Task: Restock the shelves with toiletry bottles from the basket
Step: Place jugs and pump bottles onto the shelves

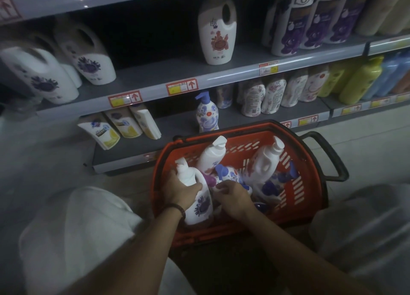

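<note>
Straight ahead stand the grey shelves (166, 66), and the widest gap is on the middle one, between the white jugs with purple flowers (88, 59) at the left and a single cream bottle (216, 34) further right. Below them, on the floor between the person's knees, sits the red basket (295, 183), with several toiletry bottles lying jumbled in it. At its left side leans a white purple-flower jug (199, 206), long axis running away from the person, cap toward the shelves and base nearest the body. The left hand (179, 186) is wrapped around its neck and shoulder, thumb across the front, so this hand is plainly the nearer one for lifting it. Its matching jugs lie up and to the left, so the lift likely goes that way, cap leading. Just beside it, the right hand (233, 197) has its fingers curled onto a blue-patterned pump bottle (230, 174) in the middle of the basket, apparently pinching it, though blur hides how firmly.
</note>
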Demonstrator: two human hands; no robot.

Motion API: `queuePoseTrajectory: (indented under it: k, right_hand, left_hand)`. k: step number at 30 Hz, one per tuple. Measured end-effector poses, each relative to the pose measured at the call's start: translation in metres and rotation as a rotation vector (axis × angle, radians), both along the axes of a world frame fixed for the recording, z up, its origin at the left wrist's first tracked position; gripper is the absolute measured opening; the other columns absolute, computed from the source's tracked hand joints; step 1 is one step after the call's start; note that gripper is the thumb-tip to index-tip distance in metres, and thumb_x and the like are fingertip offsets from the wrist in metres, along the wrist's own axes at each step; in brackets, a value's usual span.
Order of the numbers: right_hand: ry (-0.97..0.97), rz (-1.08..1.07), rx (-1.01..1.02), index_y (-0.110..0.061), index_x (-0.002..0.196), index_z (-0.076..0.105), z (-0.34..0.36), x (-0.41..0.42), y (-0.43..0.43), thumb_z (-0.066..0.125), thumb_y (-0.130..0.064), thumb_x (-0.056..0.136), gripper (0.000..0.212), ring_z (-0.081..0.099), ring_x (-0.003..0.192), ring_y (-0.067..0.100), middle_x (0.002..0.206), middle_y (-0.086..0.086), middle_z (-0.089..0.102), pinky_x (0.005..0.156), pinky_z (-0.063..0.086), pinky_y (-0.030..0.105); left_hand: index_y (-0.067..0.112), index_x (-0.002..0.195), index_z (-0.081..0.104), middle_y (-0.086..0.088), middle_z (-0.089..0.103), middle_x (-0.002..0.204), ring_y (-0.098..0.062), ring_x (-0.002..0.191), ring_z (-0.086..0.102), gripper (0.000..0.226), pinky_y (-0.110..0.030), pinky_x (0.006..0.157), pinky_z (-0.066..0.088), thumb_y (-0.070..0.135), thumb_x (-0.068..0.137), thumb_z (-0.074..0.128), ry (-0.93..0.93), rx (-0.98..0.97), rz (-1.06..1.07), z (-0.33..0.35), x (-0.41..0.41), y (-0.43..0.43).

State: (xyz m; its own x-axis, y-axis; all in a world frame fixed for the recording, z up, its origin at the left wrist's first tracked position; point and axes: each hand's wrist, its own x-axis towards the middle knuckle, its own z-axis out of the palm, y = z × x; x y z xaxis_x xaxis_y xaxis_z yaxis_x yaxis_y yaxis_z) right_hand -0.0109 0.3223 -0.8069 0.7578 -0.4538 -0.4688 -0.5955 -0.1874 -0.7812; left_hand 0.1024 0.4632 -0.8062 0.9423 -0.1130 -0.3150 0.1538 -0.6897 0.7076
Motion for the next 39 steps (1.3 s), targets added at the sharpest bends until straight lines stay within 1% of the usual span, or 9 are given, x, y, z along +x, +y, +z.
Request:
queuePoseTrajectory:
  k: [4,8,11,14,18,20,25,30,39]
  right_hand:
    - [0.001,-0.001,-0.012,-0.015,0.133,0.064,0.000,0.000,0.001,0.068,-0.031,0.100,0.037,0.072,0.094,0.015,0.117,0.002,0.074,0.087,0.062,0.033]
    - [0.003,0.008,-0.015,-0.019,0.131,0.062,0.001,0.000,0.000,0.068,-0.031,0.099,0.035,0.072,0.091,0.013,0.108,-0.003,0.072,0.085,0.063,0.036]
    - [-0.017,0.009,0.018,-0.023,0.126,0.060,0.001,0.000,0.000,0.073,-0.033,0.096,0.035,0.072,0.090,0.011,0.099,-0.008,0.070,0.083,0.062,0.033]
    - [-0.047,0.005,0.103,-0.027,0.125,0.057,0.004,-0.001,0.002,0.077,-0.044,0.090,0.044,0.074,0.093,0.015,0.105,-0.004,0.074,0.084,0.064,0.037]
    - [-0.107,0.017,0.152,-0.041,0.115,0.063,-0.003,0.002,0.004,0.073,-0.073,0.072,0.055,0.076,0.099,0.020,0.112,-0.004,0.077,0.089,0.063,0.051]
    - [-0.138,0.031,0.172,-0.044,0.114,0.065,-0.001,0.005,0.006,0.074,-0.074,0.072,0.053,0.075,0.102,0.018,0.114,-0.006,0.077,0.091,0.062,0.052]
    - [-0.208,0.064,0.214,-0.037,0.117,0.070,0.009,0.008,0.013,0.072,-0.068,0.077,0.051,0.074,0.104,0.014,0.111,-0.008,0.077,0.095,0.060,0.051]
    - [-0.244,0.062,0.314,-0.025,0.119,0.071,0.023,0.015,0.016,0.075,-0.079,0.075,0.070,0.076,0.107,0.021,0.114,-0.001,0.079,0.100,0.058,0.055]
    - [-0.188,0.068,0.270,-0.023,0.105,0.079,0.081,0.046,0.016,0.062,-0.067,0.087,0.050,0.078,0.099,0.022,0.101,-0.002,0.082,0.098,0.058,0.054]
  left_hand:
    - [0.032,0.126,0.059,0.008,0.071,0.105,-0.008,0.081,0.067,0.067,-0.017,0.057,0.047,0.043,0.068,0.089,-0.032,-0.015,-0.018,0.007,-0.005,0.004]
    - [0.029,0.131,0.060,0.009,0.069,0.111,-0.015,0.093,0.065,0.070,-0.025,0.079,0.050,0.043,0.070,0.091,-0.065,-0.032,-0.034,0.015,-0.006,0.010]
    - [0.034,0.134,0.060,0.018,0.065,0.109,-0.010,0.099,0.063,0.068,-0.024,0.086,0.047,0.044,0.074,0.089,-0.106,-0.071,-0.042,0.023,-0.003,0.014]
    - [0.039,0.138,0.057,0.023,0.062,0.117,-0.008,0.113,0.063,0.072,-0.026,0.093,0.050,0.038,0.074,0.089,-0.140,-0.124,-0.072,0.038,0.001,0.018]
    - [0.024,0.147,0.056,0.005,0.067,0.130,-0.012,0.112,0.063,0.075,-0.006,0.073,0.044,0.017,0.080,0.089,-0.144,-0.186,-0.071,0.052,0.007,0.021]
    - [0.028,0.145,0.056,0.007,0.070,0.124,-0.010,0.107,0.066,0.077,-0.014,0.077,0.050,0.019,0.076,0.089,-0.159,-0.209,-0.073,0.055,0.011,0.024]
    - [0.041,0.122,0.061,0.012,0.075,0.106,-0.010,0.095,0.074,0.071,-0.046,0.085,0.064,0.048,0.056,0.086,-0.117,-0.218,-0.070,0.059,0.017,0.030]
    - [0.041,0.120,0.065,0.010,0.076,0.110,-0.012,0.100,0.075,0.069,-0.049,0.089,0.063,0.047,0.056,0.088,-0.117,-0.289,-0.132,0.071,0.021,0.030]
    - [0.034,0.124,0.066,0.006,0.077,0.108,-0.013,0.098,0.075,0.073,-0.047,0.087,0.064,0.047,0.055,0.084,-0.086,-0.345,-0.265,0.117,0.035,0.030]
